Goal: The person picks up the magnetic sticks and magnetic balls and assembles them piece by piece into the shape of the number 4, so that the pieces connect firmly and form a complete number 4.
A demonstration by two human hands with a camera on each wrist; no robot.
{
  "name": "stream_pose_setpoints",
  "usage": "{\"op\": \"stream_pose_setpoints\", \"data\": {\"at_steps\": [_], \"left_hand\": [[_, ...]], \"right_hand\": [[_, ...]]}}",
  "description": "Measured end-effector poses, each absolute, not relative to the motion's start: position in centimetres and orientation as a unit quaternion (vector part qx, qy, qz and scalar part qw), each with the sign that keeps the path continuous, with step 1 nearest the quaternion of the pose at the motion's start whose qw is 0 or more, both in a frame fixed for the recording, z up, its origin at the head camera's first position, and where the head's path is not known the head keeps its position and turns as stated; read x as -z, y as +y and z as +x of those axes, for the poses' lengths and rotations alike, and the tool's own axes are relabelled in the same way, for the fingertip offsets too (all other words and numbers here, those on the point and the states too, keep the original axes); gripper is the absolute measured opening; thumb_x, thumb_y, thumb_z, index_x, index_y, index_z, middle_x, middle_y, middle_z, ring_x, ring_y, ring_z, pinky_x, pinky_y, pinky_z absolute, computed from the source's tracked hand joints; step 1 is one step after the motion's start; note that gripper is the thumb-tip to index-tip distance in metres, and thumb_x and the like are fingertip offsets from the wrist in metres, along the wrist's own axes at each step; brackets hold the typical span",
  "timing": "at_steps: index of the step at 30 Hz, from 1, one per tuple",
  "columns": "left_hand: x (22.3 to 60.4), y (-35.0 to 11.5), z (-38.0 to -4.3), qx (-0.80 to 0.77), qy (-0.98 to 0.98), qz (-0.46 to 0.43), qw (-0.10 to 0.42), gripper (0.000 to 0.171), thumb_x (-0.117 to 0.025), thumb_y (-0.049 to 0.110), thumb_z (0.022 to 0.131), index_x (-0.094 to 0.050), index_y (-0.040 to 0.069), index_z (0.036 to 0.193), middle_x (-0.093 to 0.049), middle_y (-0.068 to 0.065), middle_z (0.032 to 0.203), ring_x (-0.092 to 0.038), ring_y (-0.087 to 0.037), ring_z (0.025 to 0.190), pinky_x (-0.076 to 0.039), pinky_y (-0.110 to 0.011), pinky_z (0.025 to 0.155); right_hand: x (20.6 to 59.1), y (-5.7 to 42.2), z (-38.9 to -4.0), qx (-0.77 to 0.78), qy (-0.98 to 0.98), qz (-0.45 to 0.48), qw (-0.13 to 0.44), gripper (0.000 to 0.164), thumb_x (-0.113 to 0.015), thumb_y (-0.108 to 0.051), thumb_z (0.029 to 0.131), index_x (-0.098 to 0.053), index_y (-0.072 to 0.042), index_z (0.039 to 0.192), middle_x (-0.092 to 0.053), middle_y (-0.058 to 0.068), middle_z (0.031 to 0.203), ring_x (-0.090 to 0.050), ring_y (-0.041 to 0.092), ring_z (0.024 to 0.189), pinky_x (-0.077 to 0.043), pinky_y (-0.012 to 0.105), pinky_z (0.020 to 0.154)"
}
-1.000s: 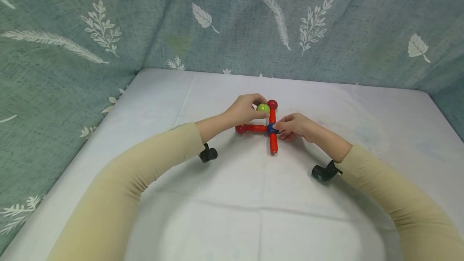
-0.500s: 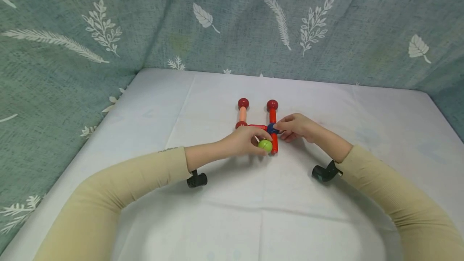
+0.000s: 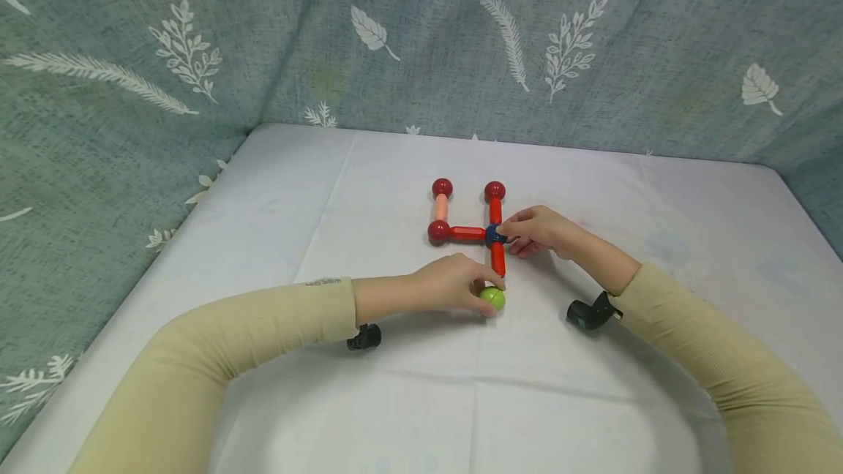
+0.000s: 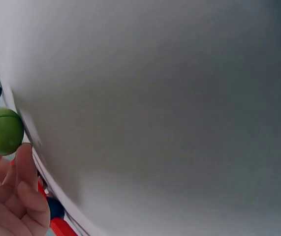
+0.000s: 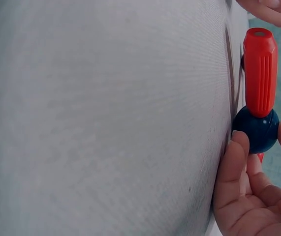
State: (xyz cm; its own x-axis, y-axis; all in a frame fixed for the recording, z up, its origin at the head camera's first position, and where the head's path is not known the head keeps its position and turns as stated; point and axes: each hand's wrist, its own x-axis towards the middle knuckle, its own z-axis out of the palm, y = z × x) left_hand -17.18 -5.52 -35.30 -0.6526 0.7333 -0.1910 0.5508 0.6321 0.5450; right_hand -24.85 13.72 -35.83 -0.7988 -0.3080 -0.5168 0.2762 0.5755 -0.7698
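Between its thumb and fingers my left hand (image 3: 454, 284) pinches a green ball (image 3: 492, 298), just off the near end of a red rod (image 3: 497, 260). My right hand (image 3: 543, 231) pinches the dark blue ball (image 5: 258, 130) from which that rod sticks out; the rod's free end has a small round socket. Another red rod (image 3: 495, 211) runs from the blue ball to a red ball (image 3: 495, 191) at the back. A third red rod (image 3: 467, 233) leads left to a second red ball (image 3: 438, 232). From there a pale pink rod (image 3: 441, 208) reaches a further red ball (image 3: 442, 187).
The pieces lie on a white cloth (image 3: 421, 401) over a table. A green-grey curtain (image 3: 421, 42) with leaf prints hangs behind and to the left. Dark cameras (image 3: 364, 336) sit on both wrists.
My left hand has moved from beside the back rod toward the near side with the green ball, arriving at the near rod's end. The right hand and joined pieces have stayed put.
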Motion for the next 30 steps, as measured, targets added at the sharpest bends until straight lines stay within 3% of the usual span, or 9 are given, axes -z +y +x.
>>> {"op": "stream_pose_setpoints", "data": {"at_steps": [5,17,30], "left_hand": [[35.14,-5.07,-17.04,-0.164,0.892,0.388,0.164,0.041,-0.071,0.036,0.078,-0.064,0.024,0.117,-0.058,0.007,0.081,-0.051,-0.006,0.075,-0.04,-0.018,0.06],[35.14,-4.75,-17.54,-0.14,0.893,0.402,0.146,0.044,-0.07,0.031,0.08,-0.06,0.026,0.122,-0.058,0.007,0.074,-0.051,-0.008,0.071,-0.038,-0.015,0.057],[35.45,-5.13,-17.63,-0.195,0.89,0.378,0.164,0.047,-0.071,0.029,0.08,-0.058,0.024,0.124,-0.065,0.006,0.084,-0.054,-0.006,0.076,-0.041,-0.015,0.063]], "right_hand": [[35.89,13.81,-24.8,0.463,0.828,-0.013,0.315,0.043,-0.058,-0.027,0.089,-0.05,0.005,0.118,-0.059,0.007,0.087,-0.06,0.012,0.069,-0.052,0.024,0.071],[35.75,13.8,-24.81,0.455,0.833,-0.013,0.314,0.044,-0.058,-0.028,0.089,-0.049,0.004,0.118,-0.06,0.01,0.092,-0.061,0.013,0.07,-0.052,0.023,0.071],[35.7,13.73,-24.82,0.454,0.834,-0.01,0.313,0.042,-0.057,-0.027,0.09,-0.05,0.004,0.118,-0.06,0.009,0.091,-0.06,0.013,0.07,-0.052,0.024,0.072]]}}
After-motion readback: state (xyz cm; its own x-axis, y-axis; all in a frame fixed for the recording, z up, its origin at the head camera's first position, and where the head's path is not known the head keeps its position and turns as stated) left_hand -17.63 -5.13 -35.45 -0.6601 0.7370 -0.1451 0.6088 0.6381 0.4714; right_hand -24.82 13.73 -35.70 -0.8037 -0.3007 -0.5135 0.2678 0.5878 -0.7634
